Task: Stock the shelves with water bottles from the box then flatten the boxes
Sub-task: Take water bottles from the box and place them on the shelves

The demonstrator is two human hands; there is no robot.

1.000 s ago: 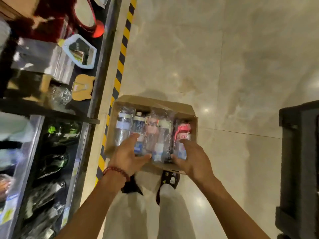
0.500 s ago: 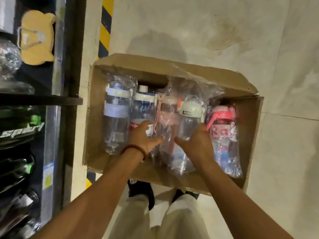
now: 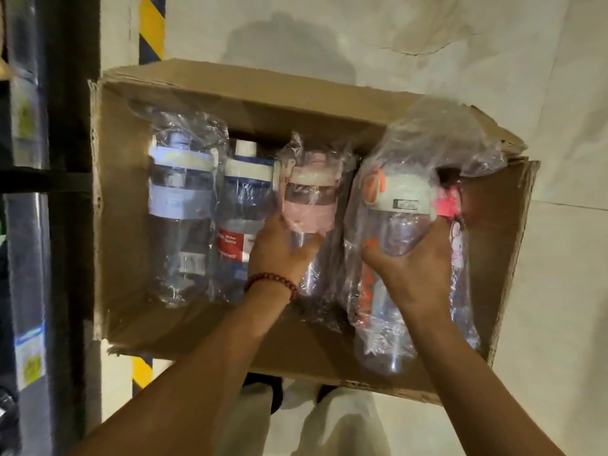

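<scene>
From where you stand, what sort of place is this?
Probably a shop aisle. An open brown cardboard box of new plastic-wrapped clear water bottles sits on a pale polished tile floor, beside a dark metal shelf rack and yellow-and-black hazard floor tape.

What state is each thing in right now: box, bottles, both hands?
Cardboard box: open, on the floor.
Grey-band bottle: bagged, lying in box.
Blue-lid bottle: lying in box.
Pink bottle: bagged, gripped by left hand.
White-lid bottle: bagged, gripped by right hand.
Red-lid bottle: mostly hidden.
</scene>
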